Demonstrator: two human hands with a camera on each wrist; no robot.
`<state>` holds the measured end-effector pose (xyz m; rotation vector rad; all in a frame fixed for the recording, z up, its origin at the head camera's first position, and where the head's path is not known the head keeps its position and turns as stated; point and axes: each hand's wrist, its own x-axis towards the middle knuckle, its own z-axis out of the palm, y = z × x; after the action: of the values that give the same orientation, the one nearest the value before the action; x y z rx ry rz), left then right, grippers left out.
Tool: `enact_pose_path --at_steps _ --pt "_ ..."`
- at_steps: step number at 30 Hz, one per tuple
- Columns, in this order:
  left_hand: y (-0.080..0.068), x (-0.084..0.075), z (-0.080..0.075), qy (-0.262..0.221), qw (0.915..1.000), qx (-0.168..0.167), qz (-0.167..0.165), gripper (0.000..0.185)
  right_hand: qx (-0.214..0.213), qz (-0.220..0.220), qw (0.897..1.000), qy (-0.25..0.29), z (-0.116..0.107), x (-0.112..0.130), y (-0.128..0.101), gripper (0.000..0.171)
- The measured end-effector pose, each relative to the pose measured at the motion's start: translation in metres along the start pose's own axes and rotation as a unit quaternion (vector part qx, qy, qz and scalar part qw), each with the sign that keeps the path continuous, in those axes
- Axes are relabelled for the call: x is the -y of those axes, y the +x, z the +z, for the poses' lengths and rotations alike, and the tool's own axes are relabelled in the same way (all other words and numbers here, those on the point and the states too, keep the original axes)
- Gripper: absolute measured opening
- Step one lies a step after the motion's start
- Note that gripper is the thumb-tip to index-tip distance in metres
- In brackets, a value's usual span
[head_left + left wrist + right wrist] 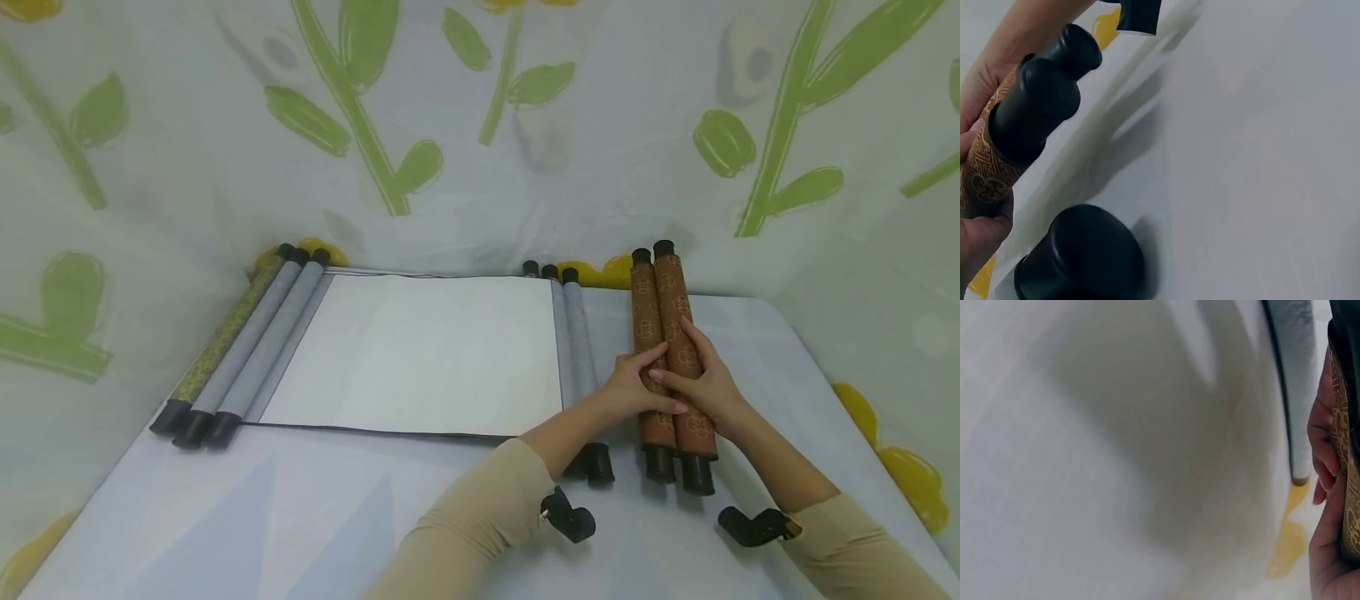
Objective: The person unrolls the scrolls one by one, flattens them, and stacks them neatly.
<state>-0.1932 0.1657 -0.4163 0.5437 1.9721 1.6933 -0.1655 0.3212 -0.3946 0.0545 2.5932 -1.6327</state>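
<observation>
Two brown patterned rolls of a scroll (pixel 686 354), with black knobs at their ends, lie side by side at the right of the table. My left hand (pixel 636 388) holds the left roll, its fingers and thumb spread around it. The right roll is gripped by my right hand (pixel 712 385), whose thumb reaches across toward the left hand. In the left wrist view the black knobs (pixel 1035 103) stand off the table, with shadows below. Only part of the brown roll (pixel 1351 512) shows at the edge of the right wrist view.
An unrolled scroll with a blank white sheet (pixel 420 350) covers the table's middle, grey rolls (pixel 266 342) at both sides. A yellow-green patterned roll (pixel 228 329) lies at far left. Behind the table (pixel 337 508) hangs a leaf-printed curtain (pixel 600 167).
</observation>
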Motion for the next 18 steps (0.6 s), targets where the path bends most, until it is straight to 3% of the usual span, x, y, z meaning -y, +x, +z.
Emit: enact_pose_path --at_steps 6,10,14,18 --pt "-0.007 -0.003 -0.008 0.019 0.9998 0.001 0.007 0.081 0.009 -0.005 0.999 0.038 0.006 0.008 -0.003 0.092" --pt "-0.011 -0.001 -0.014 0.006 0.9996 -0.009 0.024 0.074 0.020 -0.017 0.998 0.057 0.010 0.012 -0.004 0.091" --pt "-0.013 -0.001 -0.023 -0.002 0.9985 -0.006 0.054 0.066 0.014 -0.033 0.999 0.032 0.017 0.016 -0.007 0.091" --pt "-0.017 0.000 -0.032 0.029 0.9962 0.013 0.081 0.067 0.013 -0.055 0.998 0.018 0.025 0.019 -0.010 0.090"
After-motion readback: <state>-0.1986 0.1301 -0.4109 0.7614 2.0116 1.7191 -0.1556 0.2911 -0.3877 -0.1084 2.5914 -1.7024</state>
